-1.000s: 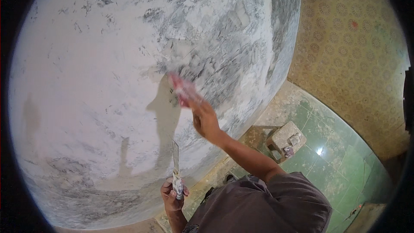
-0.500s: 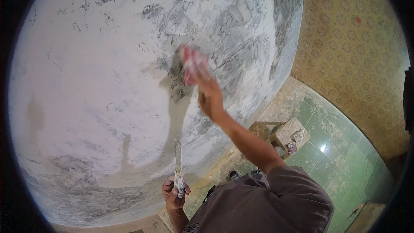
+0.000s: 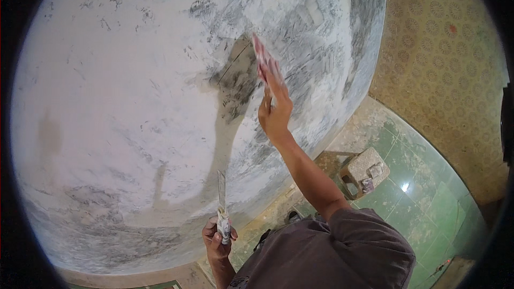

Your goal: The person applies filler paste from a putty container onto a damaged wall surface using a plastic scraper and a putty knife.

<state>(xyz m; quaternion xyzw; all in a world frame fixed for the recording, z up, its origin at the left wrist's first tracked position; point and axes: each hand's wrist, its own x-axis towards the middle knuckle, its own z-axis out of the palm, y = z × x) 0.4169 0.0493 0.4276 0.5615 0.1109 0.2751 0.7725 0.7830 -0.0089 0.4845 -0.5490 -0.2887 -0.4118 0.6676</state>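
Note:
A large wall (image 3: 123, 96) coated in patchy white and grey plaster fills the left and middle of the head view. My right hand (image 3: 276, 111) is raised in front of it, fingers closed on a thin red sheet (image 3: 259, 52) dusted with white. The sheet is seen nearly edge-on, its shadow just to the left; whether it touches the wall I cannot tell. Low down, my left hand (image 3: 212, 235) grips a putty knife (image 3: 221, 195) by its smeared handle, the blade pointing up and apart from the wall.
A small plaster-spattered stool (image 3: 369, 166) stands on the green tiled floor (image 3: 423, 208) to my right, with small objects on it. Beyond the corner is a yellowish patterned wall (image 3: 428, 48). White splashes dot the tiles.
My right hand has shifted right with the red sheet, which has turned from facing broad to nearly edge-on. The view has moved slightly. My left hand keeps the putty knife in the same hold.

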